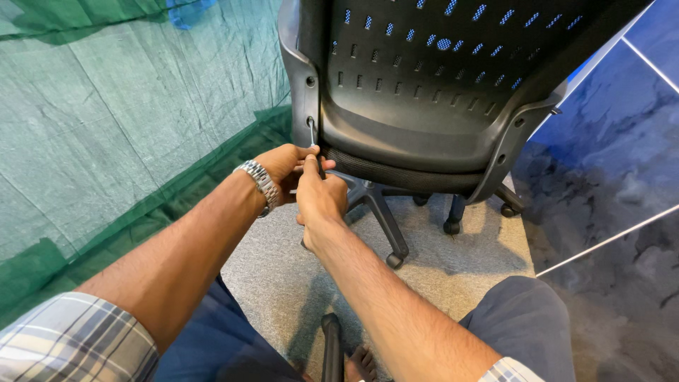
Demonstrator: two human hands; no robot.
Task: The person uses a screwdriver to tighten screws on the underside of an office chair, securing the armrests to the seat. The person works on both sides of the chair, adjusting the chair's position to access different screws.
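Turning hex key (312,134) in lower left bolt hole of chair back (424,92); left hand (283,170) and right hand (320,194) fingers closed on key. Bolt apparently not yet seated; upper hole (310,81) state unclear.

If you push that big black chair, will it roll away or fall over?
The black office chair would probably roll easily, since its star-shaped base rides on small caster wheels, though the grey carpet may slow it. It seems unlikely to tip, because the legs spread wide. Both the left hand and right hand at its frame may steady it.
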